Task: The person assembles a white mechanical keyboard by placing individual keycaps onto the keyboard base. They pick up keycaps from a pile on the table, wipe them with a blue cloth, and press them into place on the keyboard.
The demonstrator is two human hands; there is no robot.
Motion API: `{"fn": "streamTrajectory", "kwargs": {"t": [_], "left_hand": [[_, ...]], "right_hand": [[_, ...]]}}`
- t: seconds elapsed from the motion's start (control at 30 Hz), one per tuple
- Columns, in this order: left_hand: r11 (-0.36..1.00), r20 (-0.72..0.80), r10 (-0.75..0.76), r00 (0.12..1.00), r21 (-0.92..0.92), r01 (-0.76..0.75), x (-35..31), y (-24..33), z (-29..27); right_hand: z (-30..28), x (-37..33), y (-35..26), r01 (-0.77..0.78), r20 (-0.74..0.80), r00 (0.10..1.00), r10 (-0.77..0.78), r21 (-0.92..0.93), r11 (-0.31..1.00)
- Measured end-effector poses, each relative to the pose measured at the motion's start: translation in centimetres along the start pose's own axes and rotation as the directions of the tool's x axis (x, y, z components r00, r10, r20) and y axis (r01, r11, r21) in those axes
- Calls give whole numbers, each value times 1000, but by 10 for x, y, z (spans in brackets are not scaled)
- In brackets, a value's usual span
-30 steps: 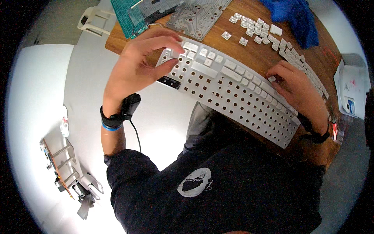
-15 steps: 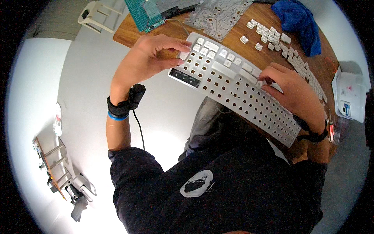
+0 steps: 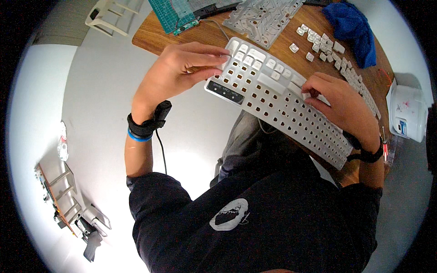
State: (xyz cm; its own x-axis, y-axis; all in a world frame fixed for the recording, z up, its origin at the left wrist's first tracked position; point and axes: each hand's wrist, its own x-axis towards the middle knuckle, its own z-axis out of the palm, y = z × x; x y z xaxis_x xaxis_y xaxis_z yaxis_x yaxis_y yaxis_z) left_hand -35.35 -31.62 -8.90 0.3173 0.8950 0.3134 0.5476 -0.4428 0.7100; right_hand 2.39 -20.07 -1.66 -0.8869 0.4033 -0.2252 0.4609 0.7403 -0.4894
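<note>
Refitting keycaps, the left hand (image 3: 182,73) pinches the keyboard frame's (image 3: 273,109) end while the right hand's (image 3: 339,104) curled fingers press one in; the next loose keycap (image 3: 309,57) needs fetching from the table's far edge.

We see a bright, evenly lit fisheye view ringed by black corners, with glare washing out the pale floor (image 3: 91,113) at left, sharp focus at centre, and straight edges bending and softening toward the rim.

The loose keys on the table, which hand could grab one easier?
Probably the right hand. It rests on the keyboard close to the loose keys. The left hand grips the keyboard's far end, farther from them.
</note>
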Motion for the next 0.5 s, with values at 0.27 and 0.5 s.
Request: {"fn": "streamTrajectory", "kwargs": {"t": [0.27,0.5], "left_hand": [[997,51,14,999,70,-17,7,14,-2],[979,254,40,966,185,-89,26,23,-16]], "right_hand": [[5,27,-3,136,-39,990,-138,-52,989],[3,37,-4,121,17,993,-120,-73,990]]}}
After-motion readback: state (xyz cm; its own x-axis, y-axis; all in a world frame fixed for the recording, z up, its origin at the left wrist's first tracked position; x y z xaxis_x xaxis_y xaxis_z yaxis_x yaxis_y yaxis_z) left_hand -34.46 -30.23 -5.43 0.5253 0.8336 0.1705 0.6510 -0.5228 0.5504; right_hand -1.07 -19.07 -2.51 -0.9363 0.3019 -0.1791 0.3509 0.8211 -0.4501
